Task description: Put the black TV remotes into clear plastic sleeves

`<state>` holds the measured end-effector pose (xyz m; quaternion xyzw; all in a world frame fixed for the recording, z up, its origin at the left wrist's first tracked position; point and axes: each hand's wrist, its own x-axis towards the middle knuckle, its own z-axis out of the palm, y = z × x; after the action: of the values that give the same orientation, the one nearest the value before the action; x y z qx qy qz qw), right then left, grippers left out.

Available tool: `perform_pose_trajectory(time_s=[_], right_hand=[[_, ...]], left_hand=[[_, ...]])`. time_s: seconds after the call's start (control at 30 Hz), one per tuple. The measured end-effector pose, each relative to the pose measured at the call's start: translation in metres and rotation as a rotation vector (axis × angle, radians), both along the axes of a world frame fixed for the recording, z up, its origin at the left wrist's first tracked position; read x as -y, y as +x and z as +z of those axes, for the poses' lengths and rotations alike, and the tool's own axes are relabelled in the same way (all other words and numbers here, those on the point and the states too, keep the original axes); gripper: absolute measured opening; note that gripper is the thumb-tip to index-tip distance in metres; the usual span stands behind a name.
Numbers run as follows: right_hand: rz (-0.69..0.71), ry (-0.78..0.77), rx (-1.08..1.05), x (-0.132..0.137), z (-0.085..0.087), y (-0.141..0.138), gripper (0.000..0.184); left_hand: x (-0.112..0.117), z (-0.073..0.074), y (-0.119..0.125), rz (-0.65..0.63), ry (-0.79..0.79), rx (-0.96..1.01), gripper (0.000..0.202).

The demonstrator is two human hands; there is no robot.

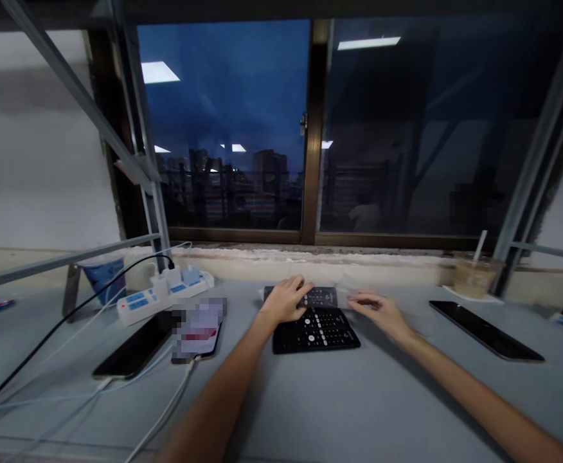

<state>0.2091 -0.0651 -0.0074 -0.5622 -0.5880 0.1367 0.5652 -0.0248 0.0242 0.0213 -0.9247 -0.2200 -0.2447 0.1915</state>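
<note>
A black remote control lies across the desk, partly inside a clear plastic bag. My left hand is over its left part, fingers curled down onto it. At the other end, my right hand pinches the thin plastic between thumb and fingers. Just nearer to me, more black remote controls lie side by side, with white round buttons and rows of small keys. The left hand hides part of the upper remote, and its fingertips are only partly visible.
On the left lie two phones with charging cables, near a white power strip. A black tablet-like device lies on the right, before a drink cup with a straw. Metal frame bars and a window stand behind.
</note>
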Motion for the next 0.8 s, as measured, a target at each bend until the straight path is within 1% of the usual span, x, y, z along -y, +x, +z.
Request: perform_pose_trajectory(time_s=[0.07, 0.13, 0.3, 0.5, 0.63, 0.7, 0.8], right_hand=[[0.004, -0.013, 0.005, 0.002, 0.001, -0.004, 0.025], [0.041, -0.029, 0.019, 0.003, 0.003, -0.005, 0.027], [0.133, -0.134, 0.001, 0.004, 0.002, -0.002, 0.034], [0.115, -0.162, -0.088, 0.001, -0.003, 0.000, 0.030], [0.072, -0.142, -0.086, -0.001, -0.004, 0.001, 0.030], [0.053, -0.135, -0.069, -0.001, -0.004, 0.001, 0.033], [0.086, -0.156, -0.048, 0.002, 0.000, -0.002, 0.039]], left_hand=[[0.001, 0.000, 0.001, -0.007, 0.000, 0.009, 0.045], [0.002, 0.000, 0.002, -0.012, 0.003, 0.007, 0.045], [0.005, -0.001, 0.005, -0.039, 0.027, -0.032, 0.045], [0.007, -0.001, 0.006, -0.057, 0.026, -0.039, 0.047], [0.009, 0.000, 0.008, -0.061, 0.023, -0.051, 0.047], [0.010, 0.000, 0.009, -0.071, 0.036, -0.063, 0.047], [0.011, 0.001, 0.010, -0.080, 0.060, -0.074, 0.048]])
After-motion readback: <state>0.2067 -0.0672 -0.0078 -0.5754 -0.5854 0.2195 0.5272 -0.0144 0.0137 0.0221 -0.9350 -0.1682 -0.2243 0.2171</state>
